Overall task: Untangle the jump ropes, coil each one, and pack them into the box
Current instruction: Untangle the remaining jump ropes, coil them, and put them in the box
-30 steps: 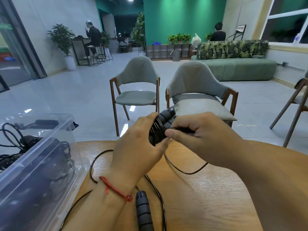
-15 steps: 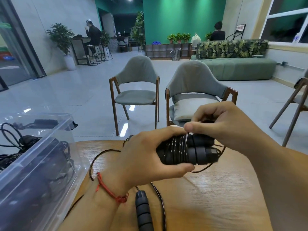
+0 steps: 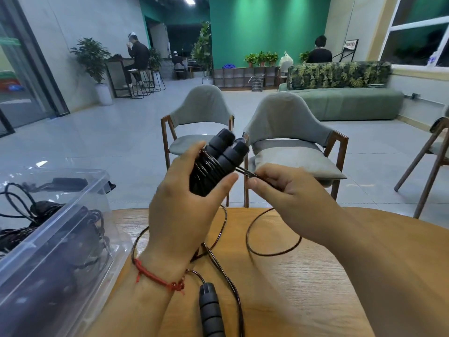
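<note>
Left hand (image 3: 184,210) grips 2 black handles (image 3: 223,152) wound with cord; right hand (image 3: 289,193) pinches the cord's end (image 3: 245,171).

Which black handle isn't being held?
The lone handle lying on the table near the bottom edge; the other two handles are bundled in the left hand.

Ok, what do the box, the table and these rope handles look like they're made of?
Box: clear glossy plastic; the ropes inside show through its wall. Table: wood or veneer, matte, with visible grain. Handles: matte black with ringed grooves, likely foam or rubber; hard to tell which.
</note>
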Action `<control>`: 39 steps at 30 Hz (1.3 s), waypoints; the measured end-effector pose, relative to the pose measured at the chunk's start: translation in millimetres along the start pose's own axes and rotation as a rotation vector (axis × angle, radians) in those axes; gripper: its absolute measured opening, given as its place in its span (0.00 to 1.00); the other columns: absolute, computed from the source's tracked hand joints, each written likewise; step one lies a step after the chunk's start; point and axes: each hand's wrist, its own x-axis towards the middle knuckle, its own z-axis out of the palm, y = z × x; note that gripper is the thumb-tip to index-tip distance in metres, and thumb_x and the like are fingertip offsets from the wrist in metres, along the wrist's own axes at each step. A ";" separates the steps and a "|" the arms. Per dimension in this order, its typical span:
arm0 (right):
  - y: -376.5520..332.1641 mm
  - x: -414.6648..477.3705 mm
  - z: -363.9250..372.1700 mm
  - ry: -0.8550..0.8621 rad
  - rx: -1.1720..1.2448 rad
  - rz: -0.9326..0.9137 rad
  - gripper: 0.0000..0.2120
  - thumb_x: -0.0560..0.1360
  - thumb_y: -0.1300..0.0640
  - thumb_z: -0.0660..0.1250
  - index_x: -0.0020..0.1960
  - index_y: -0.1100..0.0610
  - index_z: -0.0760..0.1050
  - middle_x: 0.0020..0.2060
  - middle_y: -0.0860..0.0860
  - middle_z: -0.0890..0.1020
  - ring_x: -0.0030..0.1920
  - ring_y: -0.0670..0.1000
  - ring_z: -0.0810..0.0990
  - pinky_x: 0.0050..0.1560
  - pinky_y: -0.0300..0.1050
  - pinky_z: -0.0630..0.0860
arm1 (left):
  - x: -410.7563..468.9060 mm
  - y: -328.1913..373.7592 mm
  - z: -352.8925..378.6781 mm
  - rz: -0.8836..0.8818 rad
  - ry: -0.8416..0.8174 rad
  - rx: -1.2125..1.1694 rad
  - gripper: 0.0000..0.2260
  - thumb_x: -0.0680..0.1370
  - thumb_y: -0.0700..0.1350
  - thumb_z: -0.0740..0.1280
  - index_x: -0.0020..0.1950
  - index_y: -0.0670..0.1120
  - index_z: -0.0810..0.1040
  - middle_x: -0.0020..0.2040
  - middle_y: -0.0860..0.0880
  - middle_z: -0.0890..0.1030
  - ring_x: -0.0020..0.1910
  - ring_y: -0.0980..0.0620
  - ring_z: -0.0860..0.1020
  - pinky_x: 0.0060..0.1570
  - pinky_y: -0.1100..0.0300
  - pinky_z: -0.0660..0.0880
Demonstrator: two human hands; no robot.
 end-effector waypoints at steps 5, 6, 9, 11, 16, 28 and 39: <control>-11.7 -6.6 -5.3 -0.092 -0.156 -0.043 0.13 0.83 0.40 0.66 0.47 0.46 0.81 0.32 0.50 0.77 0.32 0.44 0.72 0.37 0.45 0.70 | 2.3 -18.5 4.1 -0.021 -0.032 0.353 0.34 0.77 0.67 0.71 0.80 0.62 0.64 0.66 0.55 0.77 0.60 0.50 0.79 0.47 0.52 0.80; -13.5 -8.3 -8.4 -0.113 -0.171 -0.052 0.13 0.83 0.40 0.66 0.47 0.46 0.81 0.32 0.50 0.77 0.32 0.45 0.72 0.37 0.46 0.70 | 2.3 -20.1 4.8 -0.016 -0.045 0.380 0.34 0.78 0.68 0.70 0.80 0.62 0.64 0.66 0.55 0.77 0.60 0.50 0.79 0.47 0.51 0.80; -18.9 -11.2 -8.6 -0.222 -0.210 -0.062 0.13 0.83 0.39 0.65 0.45 0.45 0.79 0.32 0.53 0.76 0.32 0.48 0.73 0.36 0.48 0.71 | -0.1 -20.4 10.0 -0.003 -0.071 0.428 0.34 0.77 0.71 0.66 0.81 0.61 0.63 0.65 0.54 0.78 0.60 0.50 0.80 0.45 0.53 0.80; -19.0 -11.6 -5.4 -0.253 -0.265 -0.070 0.14 0.83 0.39 0.64 0.43 0.43 0.78 0.33 0.52 0.78 0.33 0.47 0.75 0.37 0.48 0.72 | -2.7 -20.8 15.3 0.010 -0.124 0.447 0.35 0.77 0.70 0.65 0.81 0.60 0.63 0.65 0.54 0.77 0.60 0.50 0.80 0.45 0.54 0.79; -21.1 -12.0 -7.3 -0.258 -0.237 -0.095 0.17 0.84 0.39 0.62 0.46 0.47 0.82 0.36 0.50 0.80 0.37 0.50 0.79 0.40 0.56 0.77 | -9.4 -19.7 23.3 0.070 -0.244 0.448 0.37 0.76 0.76 0.57 0.81 0.61 0.60 0.64 0.56 0.76 0.59 0.52 0.79 0.46 0.54 0.82; -8.5 -8.4 -39.8 0.039 0.041 -0.149 0.17 0.73 0.39 0.75 0.39 0.53 0.84 0.32 0.52 0.81 0.34 0.51 0.79 0.36 0.45 0.77 | -13.4 5.2 8.0 0.429 -0.540 -0.036 0.33 0.73 0.61 0.81 0.75 0.54 0.75 0.61 0.60 0.82 0.58 0.59 0.81 0.53 0.61 0.82; 3.5 0.8 1.5 0.052 0.530 0.171 0.15 0.84 0.60 0.67 0.42 0.48 0.85 0.30 0.44 0.77 0.27 0.43 0.74 0.32 0.41 0.70 | -12.6 20.9 -2.8 0.089 -0.336 -0.474 0.32 0.73 0.54 0.78 0.76 0.57 0.74 0.62 0.57 0.80 0.57 0.52 0.84 0.47 0.58 0.84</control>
